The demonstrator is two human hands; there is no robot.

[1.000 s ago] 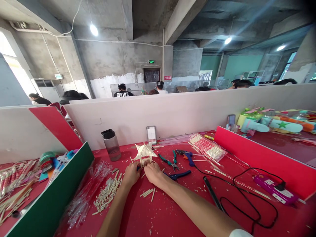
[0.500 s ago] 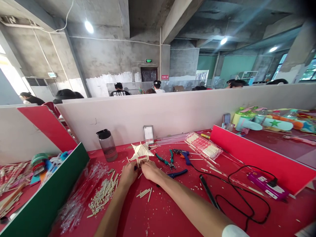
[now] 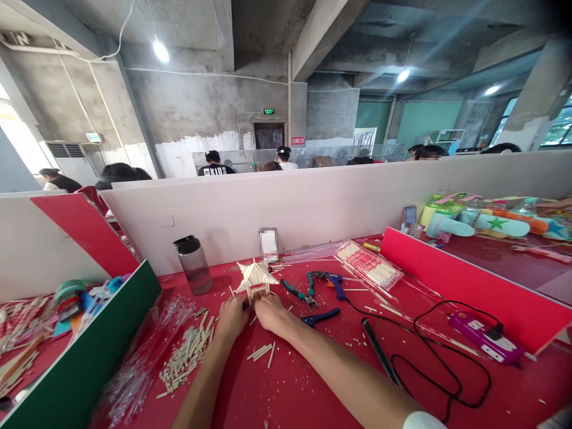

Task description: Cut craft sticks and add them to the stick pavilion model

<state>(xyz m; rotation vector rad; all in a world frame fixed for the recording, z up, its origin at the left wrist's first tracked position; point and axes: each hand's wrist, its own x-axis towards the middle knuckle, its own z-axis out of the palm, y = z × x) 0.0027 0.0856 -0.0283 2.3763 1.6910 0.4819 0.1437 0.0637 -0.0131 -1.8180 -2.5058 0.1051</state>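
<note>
Since the earlier frames the view has settled slightly lower and to the left, while both hands have stayed at the foot of the small stick pavilion point(image 3: 256, 277); nothing on the worktop point(image 3: 304, 381) has shifted.

The pavilion stands upright near the middle of the red worktop, at about 12 o'clock from the hands. The left hand point(image 3: 232, 317) lies curled against its base from 7 o'clock, its grip closed on something dark and small that cannot be made out. The right hand point(image 3: 270, 311) meets the base from 5 o'clock, fingertips pinched at the pavilion's lower posts; whether they clamp a stick or only press cannot be told.

At 8 o'clock from the hands lies a heap of cut sticks point(image 3: 185, 357), with clear plastic sleeves point(image 3: 143, 363) beyond it beside the green divider point(image 3: 84, 363). A few loose sticks point(image 3: 261, 351) lie at 6 o'clock, just beside the right forearm. A dark water bottle point(image 3: 193, 265) stands at 10 o'clock. At 2 o'clock rest teal-handled pliers point(image 3: 300, 290) and a blue glue gun point(image 3: 329, 279), with blue-handled cutters point(image 3: 319, 316) at 3 o'clock. A pack of red-and-white sticks point(image 3: 369, 265) lies farther out at 2 o'clock. A black cable point(image 3: 429, 357) loops at 4 o'clock toward a purple power strip point(image 3: 485, 342).
</note>
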